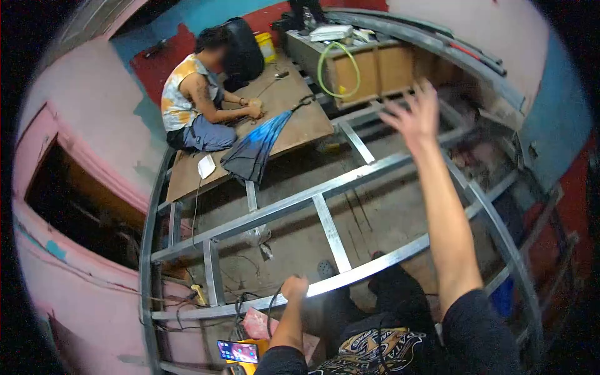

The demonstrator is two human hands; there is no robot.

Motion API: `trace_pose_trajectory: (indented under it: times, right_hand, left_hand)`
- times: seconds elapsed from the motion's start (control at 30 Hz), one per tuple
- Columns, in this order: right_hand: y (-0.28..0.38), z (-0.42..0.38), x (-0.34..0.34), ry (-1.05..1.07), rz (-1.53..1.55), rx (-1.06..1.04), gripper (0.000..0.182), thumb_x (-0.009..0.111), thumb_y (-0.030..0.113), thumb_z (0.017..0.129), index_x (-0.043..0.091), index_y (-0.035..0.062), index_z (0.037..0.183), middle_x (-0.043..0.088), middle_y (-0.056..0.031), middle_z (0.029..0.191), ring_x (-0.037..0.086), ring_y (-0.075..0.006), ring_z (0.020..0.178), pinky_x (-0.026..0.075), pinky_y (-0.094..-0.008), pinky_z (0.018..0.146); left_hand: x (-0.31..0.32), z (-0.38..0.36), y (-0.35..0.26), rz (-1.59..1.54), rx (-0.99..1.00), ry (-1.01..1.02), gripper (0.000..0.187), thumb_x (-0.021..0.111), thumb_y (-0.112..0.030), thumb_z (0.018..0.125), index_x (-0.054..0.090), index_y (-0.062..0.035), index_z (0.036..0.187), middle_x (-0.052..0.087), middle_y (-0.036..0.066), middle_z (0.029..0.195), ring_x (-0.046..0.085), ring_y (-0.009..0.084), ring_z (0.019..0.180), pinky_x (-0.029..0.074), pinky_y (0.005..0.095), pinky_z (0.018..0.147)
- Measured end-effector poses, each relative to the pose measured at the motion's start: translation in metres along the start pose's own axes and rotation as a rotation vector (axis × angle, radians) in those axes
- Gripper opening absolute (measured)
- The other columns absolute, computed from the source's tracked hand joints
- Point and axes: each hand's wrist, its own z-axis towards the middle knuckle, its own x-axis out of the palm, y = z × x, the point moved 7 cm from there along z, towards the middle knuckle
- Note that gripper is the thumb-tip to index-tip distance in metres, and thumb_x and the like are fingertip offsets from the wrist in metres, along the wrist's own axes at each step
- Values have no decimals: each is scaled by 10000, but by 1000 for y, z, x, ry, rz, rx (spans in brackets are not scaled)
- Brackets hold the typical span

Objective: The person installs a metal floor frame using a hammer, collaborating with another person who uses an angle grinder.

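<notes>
My left hand (295, 287) is closed at the front beam of a silvery metal frame (400, 253), its fingers curled over the beam. A black cable (271, 312) hangs right beside that wrist. My right hand (414, 119) is raised over the right part of the frame, fingers spread, with nothing in it. Below my left forearm lie a phone (237, 351) with a lit screen and a pinkish-red sheet or packet (256, 323).
A person (197, 100) sits on a brown board (300, 134) laid over the frame's far part. A blue and black folded umbrella (259, 145) lies there too. Behind stands a wooden cabinet (375, 72) with a green hose (320, 69). Open gaps between the beams show the floor.
</notes>
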Motion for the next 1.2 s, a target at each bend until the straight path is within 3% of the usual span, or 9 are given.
trace_pose_trajectory:
  times: [0.23,0.4,0.67,0.77,0.83,0.93,1.03,1.13,1.2]
  right_hand:
    - [-181,-161,-267,-204,-657,552,946,633,701,1020,362,96,1695,464,-236,1654,530,-417,1469,505,-555,1155]
    - [-92,-151,-66,424,-1387,-541,1070,990,350,750,443,129,1644,305,-286,1726,335,-495,1581,341,-615,1267]
    - [-62,-158,144,1471,-1372,-1858,540,685,241,914,586,237,1445,237,-40,1824,330,-301,1639,206,-689,1343]
    - [-41,-110,162,1264,-1488,-1140,729,842,261,864,563,207,1535,404,-115,1743,364,-302,1619,252,-677,1312]
    - [-33,-59,120,674,-1018,-810,856,853,288,919,430,159,1651,439,-219,1697,481,-349,1543,380,-636,1249]
    - [-111,-49,-29,83,69,454,978,597,618,1076,112,83,1735,302,-365,1706,701,-442,1280,599,-538,1057]
    - [-198,-99,-163,-14,-648,389,774,683,553,1048,484,-8,1542,673,-219,1389,789,-321,795,646,-419,710]
    - [-263,-131,-283,457,-1640,-267,556,811,350,972,630,13,1376,702,-218,1221,705,-355,910,563,-483,782]
    - [-258,-141,-298,506,-1687,94,574,813,355,954,638,11,1379,685,-255,1246,692,-406,1105,569,-495,915]
  left_hand:
    - [9,10,6,-76,15,50,597,625,-572,987,820,-56,1216,773,231,1290,734,398,1227,559,497,1066]
    - [5,7,4,-14,39,-18,612,602,-583,993,820,-53,1207,788,234,1221,748,410,1185,567,487,1035]
    - [3,1,-4,-20,-8,-58,616,620,-602,988,815,-68,1225,789,228,1233,743,405,1202,565,476,1037]
    - [4,3,4,-22,-7,-47,646,593,-627,996,818,-65,1220,789,238,1227,746,407,1201,568,485,1031]
    - [7,9,4,3,26,-26,683,567,-653,999,821,-56,1212,791,241,1219,749,406,1198,572,491,1030]
    - [-1,4,2,-28,-2,22,665,567,-634,994,829,-52,1184,793,240,1215,753,402,1192,572,492,1036]
    - [3,10,6,-25,2,20,628,586,-599,980,837,-50,1153,794,236,1213,755,398,1188,572,490,1041]
    - [3,10,6,-66,18,-10,605,606,-576,965,839,-48,1144,795,234,1211,758,396,1178,573,489,1041]
    - [6,14,7,-74,15,8,605,612,-578,963,838,-50,1153,795,232,1213,758,394,1178,574,488,1038]
